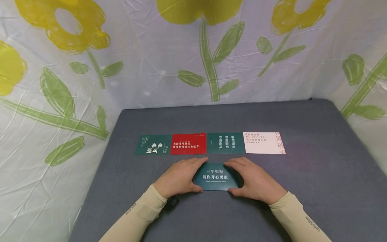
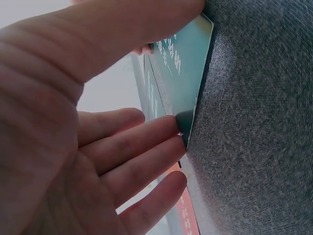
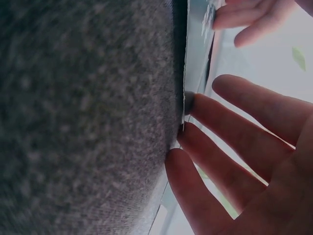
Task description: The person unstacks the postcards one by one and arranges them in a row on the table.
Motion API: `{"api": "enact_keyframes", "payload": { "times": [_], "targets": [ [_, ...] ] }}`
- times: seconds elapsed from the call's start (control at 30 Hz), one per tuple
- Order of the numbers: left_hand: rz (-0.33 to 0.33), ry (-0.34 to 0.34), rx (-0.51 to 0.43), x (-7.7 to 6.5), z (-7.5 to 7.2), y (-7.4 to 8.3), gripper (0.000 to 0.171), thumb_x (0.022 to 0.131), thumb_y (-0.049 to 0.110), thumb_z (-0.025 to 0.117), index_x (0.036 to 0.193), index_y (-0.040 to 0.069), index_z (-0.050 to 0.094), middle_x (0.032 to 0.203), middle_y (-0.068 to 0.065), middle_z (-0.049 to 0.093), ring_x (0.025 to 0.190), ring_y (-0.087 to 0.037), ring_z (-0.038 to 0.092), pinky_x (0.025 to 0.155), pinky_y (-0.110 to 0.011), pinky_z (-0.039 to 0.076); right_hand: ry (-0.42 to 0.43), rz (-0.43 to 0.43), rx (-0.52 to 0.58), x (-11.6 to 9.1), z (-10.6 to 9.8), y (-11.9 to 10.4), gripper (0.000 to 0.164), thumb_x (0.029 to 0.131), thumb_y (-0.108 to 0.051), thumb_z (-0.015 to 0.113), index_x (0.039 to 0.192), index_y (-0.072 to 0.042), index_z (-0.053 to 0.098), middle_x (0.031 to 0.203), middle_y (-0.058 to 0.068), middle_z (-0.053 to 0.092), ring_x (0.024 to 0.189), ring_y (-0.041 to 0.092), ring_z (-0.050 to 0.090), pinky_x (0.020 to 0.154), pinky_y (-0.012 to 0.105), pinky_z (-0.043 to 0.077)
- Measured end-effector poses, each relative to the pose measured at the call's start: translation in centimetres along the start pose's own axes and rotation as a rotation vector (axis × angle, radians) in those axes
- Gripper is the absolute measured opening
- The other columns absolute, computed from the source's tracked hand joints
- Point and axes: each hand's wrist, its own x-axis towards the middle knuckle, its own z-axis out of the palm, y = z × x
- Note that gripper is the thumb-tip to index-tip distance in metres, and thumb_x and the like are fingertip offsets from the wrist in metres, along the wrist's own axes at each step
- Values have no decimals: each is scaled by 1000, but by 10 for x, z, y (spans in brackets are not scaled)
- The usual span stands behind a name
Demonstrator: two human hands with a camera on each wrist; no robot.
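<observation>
A teal card (image 1: pixel 216 185) with white lettering lies near the middle of the table, below a row of cards. My left hand (image 1: pixel 180 176) holds its left end, thumb at the near corner and fingertips at the far one. At the right end my right hand (image 1: pixel 257 179) holds it the same way. In the left wrist view, two fingertips touch a corner of the teal card (image 2: pixel 188 63), its near edge just off or on the cloth; I cannot tell which. The right wrist view shows the card (image 3: pixel 194 44) nearly edge-on, fingertips at its corner.
Behind the hands, a row runs left to right: a dark green card (image 1: pixel 141 148), a red card (image 1: pixel 188 138), another green card (image 1: pixel 213 148) and a white card (image 1: pixel 257 148) with red print. A grey cloth (image 1: pixel 326 188) covers the table. Flower-printed curtains (image 1: pixel 169 67) surround it.
</observation>
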Motion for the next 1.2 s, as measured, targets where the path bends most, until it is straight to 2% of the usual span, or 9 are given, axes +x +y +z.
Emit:
{"api": "enact_keyframes", "payload": {
  "times": [0.2,0.57,1.2],
  "targets": [
    [-4,-2,-15,1,-1,0,105,79,44,96,166,17,43,159,-4,60,143,-21,60,122,-47,48,-1,-1,-4,0,0,1,81,76,-42,95,146,-16,65,146,-2,64,137,20,60,115,44,54],
    [6,14,-29,1,0,-3,104,79,43,96,165,17,44,157,-4,61,141,-22,62,120,-45,50,-18,18,20,1,1,2,97,74,-45,98,157,-17,55,151,-1,61,139,21,58,118,45,52],
    [9,15,-35,0,1,-3,104,79,44,95,165,18,44,158,-4,60,144,-22,59,123,-47,47,-16,27,36,1,1,2,101,75,-44,98,160,-18,51,154,1,60,140,23,59,118,48,51]
  ]
}}
